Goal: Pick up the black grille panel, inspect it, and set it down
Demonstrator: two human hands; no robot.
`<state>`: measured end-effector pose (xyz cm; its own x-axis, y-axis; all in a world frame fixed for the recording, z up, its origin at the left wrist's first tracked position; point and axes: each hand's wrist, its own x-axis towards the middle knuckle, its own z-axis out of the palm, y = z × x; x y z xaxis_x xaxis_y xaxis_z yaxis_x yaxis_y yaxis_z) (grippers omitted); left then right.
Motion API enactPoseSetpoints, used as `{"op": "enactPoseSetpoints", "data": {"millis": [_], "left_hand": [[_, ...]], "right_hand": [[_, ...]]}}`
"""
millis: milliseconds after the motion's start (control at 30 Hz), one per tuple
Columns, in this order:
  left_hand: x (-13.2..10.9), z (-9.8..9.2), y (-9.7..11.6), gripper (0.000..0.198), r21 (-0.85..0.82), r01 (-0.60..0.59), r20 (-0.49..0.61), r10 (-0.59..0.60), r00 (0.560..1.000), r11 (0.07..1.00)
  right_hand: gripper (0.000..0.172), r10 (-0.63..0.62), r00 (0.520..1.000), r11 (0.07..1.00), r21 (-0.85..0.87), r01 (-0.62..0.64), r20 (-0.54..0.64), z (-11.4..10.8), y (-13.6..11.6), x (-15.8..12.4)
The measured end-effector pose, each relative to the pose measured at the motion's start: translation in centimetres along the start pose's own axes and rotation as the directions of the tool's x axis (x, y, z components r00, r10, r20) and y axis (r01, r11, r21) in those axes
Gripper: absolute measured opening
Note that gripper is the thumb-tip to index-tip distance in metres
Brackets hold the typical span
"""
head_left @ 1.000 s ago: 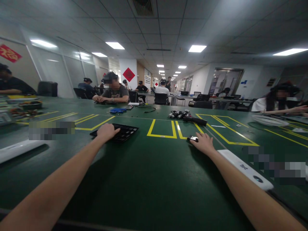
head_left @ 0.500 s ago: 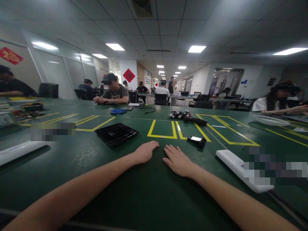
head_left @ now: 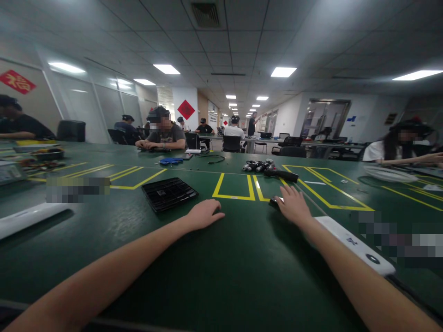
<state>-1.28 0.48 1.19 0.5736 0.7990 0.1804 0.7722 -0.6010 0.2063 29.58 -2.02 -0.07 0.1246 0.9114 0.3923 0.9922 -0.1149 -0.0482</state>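
My right hand point(head_left: 295, 205) reaches over a small black object point(head_left: 274, 202) with a white patch, which it mostly covers. Its fingers are spread; whether they touch the object I cannot tell. My left hand point(head_left: 205, 214) rests on the green table point(head_left: 221, 272), thumb apart from the fingers and nothing in it. Just left of that hand lies a flat black ribbed plastic panel point(head_left: 169, 193), apart from the fingers. Beyond my right hand sits a bundle of black and silver parts point(head_left: 259, 166) with a dark handle-like piece point(head_left: 282, 174).
White elongated devices lie at the right point(head_left: 358, 244) and left point(head_left: 31, 219). Yellow tape point(head_left: 233, 198) marks rectangles on the table. Farther back are a blue item point(head_left: 170, 161) and a black cable point(head_left: 216, 159). A person point(head_left: 164, 131) sits across the table, another point(head_left: 398, 143) at the right.
My right hand has moved right and forward from the table's middle to over the small black object. My left hand has shifted slightly left, its thumb now showing apart.
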Motion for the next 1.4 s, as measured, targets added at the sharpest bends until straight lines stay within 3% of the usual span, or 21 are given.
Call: {"op": "enactPoseSetpoints", "data": {"millis": [133, 200, 267, 333, 400, 467, 500, 533, 600, 733, 833, 900, 1033, 1167, 1267, 1400], "left_hand": [[0.3, 0.4, 0.6, 0.017, -0.058, -0.034, 0.015, 0.035, 0.999, 0.998], [0.7, 0.1, 0.2, 0.016, -0.217, 0.048, -0.019, -0.053, 0.998, 0.975], [1.2, -0.9, -1.2, 0.019, -0.429, 0.158, -0.065, -0.204, 0.977, 0.89], [1.6, -2.6, -3.7, 0.021, -0.578, 0.228, -0.14, -0.37, 0.918, 0.784], [1.5, -4.5, -6.8, 0.02, -0.598, 0.293, -0.249, -0.52, 0.817, 0.746], [1.0, -6.4, -10.2, 0.023, -0.556, 0.379, -0.29, -0.6, 0.745, 0.74], [0.6, -7.2, -11.7, 0.025, -0.404, 0.504, -0.302, -0.632, 0.714, 0.763], [0.1, -7.8, -13.0, 0.026, -0.252, 0.596, -0.288, -0.647, 0.706, 0.763], [-0.7, -8.3, -14.9, 0.026, -0.088, 0.67, -0.262, -0.666, 0.698, 0.737], [-1.5, -7.7, -16.2, 0.032, 0.116, 0.658, -0.095, -0.651, 0.753, 0.744], [-1.6, -7.2, -16.4, 0.037, 0.285, 0.549, 0.054, -0.585, 0.809, 0.785], [-1.8, -7.3, -16.5, 0.039, 0.301, 0.51, 0.08, -0.554, 0.829, 0.806], [-1.6, -7.2, -14.7, 0.039, 0.221, 0.531, 0.018, -0.548, 0.836, 0.818], [0.3, -5.1, -8.6, 0.04, -0.15, 0.482, -0.086, -0.497, 0.864, 0.863], [1.7, -2.3, -2.5, 0.039, -0.476, 0.287, -0.221, -0.429, 0.876, 0.831], [1.8, 0.8, 3.5, 0.037, -0.585, 0.073, -0.289, -0.291, 0.912, 0.808]], "right_hand": [[0.055, 0.112, 0.989, 0.993, -0.044, -0.108, 0.095, 1.5, 2.0, 0.1], [0.055, 0.118, 0.983, 0.993, -0.034, -0.115, 0.139, 1.8, 2.2, 0.0], [0.055, 0.103, 0.983, 0.995, -0.027, -0.1, 0.154, 2.0, 2.0, 0.0], [0.054, 0.084, 0.984, 0.996, -0.033, -0.079, 0.159, 2.1, 1.9, 0.0], [0.052, 0.074, 0.983, 0.997, -0.039, -0.068, 0.165, 2.2, 1.7, 0.0], [0.05, 0.069, 0.985, 0.997, -0.04, -0.063, 0.161, 2.2, 1.7, 0.0], [0.05, 0.066, 0.986, 0.997, -0.039, -0.06, 0.154, 2.3, 1.6, 0.0], [0.049, 0.063, 0.987, 0.998, -0.037, -0.058, 0.147, 2.3, 1.6, 0.0], [0.05, 0.057, 0.989, 0.998, -0.037, -0.053, 0.135, 2.4, 1.6, 0.0], [0.049, 0.031, 0.991, 0.999, -0.024, -0.028, 0.132, 2.5, 1.7, 0.1], [0.044, -0.009, 0.992, 1.0, -0.002, 0.01, 0.126, 2.6, 1.9, 0.2], [0.04, -0.029, 0.993, 1.0, 0.009, 0.028, 0.117, 2.5, 2.1, 0.3], [0.038, -0.008, 0.991, 0.994, 0.111, -0.007, 0.131, 1.7, 1.7, 0.5], [0.044, -0.056, 0.989, 0.909, 0.416, -0.006, 0.135, 0.4, -0.6, -0.3], [0.045, -0.146, 0.981, 0.725, 0.688, 0.019, 0.126, 0.0, -3.3, -1.5], [0.046, -0.284, 0.959, 0.366, 0.925, 0.099, 0.009, 0.4, -5.9, -3.0]]}}
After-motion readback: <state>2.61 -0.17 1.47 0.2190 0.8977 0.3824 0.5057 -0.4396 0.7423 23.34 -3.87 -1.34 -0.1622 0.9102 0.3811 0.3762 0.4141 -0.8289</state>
